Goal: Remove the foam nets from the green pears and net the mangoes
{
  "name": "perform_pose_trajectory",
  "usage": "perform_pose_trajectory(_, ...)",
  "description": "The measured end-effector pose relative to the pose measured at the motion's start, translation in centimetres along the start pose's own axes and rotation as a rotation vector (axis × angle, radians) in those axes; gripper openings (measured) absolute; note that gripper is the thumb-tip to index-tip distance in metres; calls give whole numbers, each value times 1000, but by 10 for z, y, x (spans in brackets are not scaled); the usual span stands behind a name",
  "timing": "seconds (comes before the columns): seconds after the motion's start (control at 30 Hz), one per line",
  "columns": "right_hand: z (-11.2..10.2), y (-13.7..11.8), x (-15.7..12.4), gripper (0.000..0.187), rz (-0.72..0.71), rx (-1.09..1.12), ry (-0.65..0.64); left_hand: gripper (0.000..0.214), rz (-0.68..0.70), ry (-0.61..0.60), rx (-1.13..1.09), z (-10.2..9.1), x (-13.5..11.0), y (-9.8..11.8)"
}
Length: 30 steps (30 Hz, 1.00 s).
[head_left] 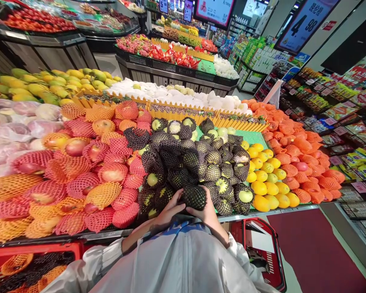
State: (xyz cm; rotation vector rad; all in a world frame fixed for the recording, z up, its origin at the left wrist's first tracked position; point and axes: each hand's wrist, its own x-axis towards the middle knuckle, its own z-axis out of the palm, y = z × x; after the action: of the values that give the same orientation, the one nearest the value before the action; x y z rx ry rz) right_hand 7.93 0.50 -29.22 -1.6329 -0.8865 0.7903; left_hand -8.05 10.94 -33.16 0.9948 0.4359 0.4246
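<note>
While both hands (186,209) cup netted fruit (194,197), fingers (177,198) wrap sides.

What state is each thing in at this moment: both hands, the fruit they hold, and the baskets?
Left hand: fingers closed on the black-netted fruit.
Right hand: gripping the same fruit.
Black-netted fruit: wrapped in net, held at the pile's front edge.
Red basket: on the floor, handle down.
Red crate: holds loose foam nets.
</note>
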Motion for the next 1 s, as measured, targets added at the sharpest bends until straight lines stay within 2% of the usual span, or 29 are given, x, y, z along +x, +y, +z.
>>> perform_pose_trajectory(0.1, -9, 1, 7, 72, 129, 314, 128, 66, 41, -93, -32, 3, 1, 5)
perform_pose_trajectory(0.2, -32, -11, 30, 51, 269, 584, 210, 53, 120, -87, -7, 6, 3, 13)
perform_pose_trajectory(0.3, -61, -31, 69, 44, 231, 683, 279, 52, 92, -112, -2, 7, 3, 18)
perform_pose_trajectory(0.37, -76, -44, 101, 44, 180, 648, 291, 53, 66, -145, -13, 6, 3, 19)
perform_pose_trajectory(0.47, -86, -54, 155, 53, 79, 437, 308, 55, 65, -195, -8, 0, 1, 15)
perform_pose_trajectory(0.6, -82, -58, 235, 77, -16, -230, 427, 49, 83, -228, 37, -12, -1, 6)
perform_pose_trajectory(0.7, -75, -65, 292, 85, -60, -559, 440, 44, 83, -235, 66, -22, 0, 3)
perform_pose_trajectory(0.77, -70, -72, 323, 88, -86, -688, 382, 44, 88, -229, 84, -30, 1, 3)
perform_pose_trajectory(0.83, -64, -76, 347, 90, -104, -837, 272, 45, 85, -216, 115, -37, 3, 2)
perform_pose_trajectory(1.0, -44, -72, 385, 88, -95, -1146, -40, 48, 115, -116, 101, -57, 14, -10)
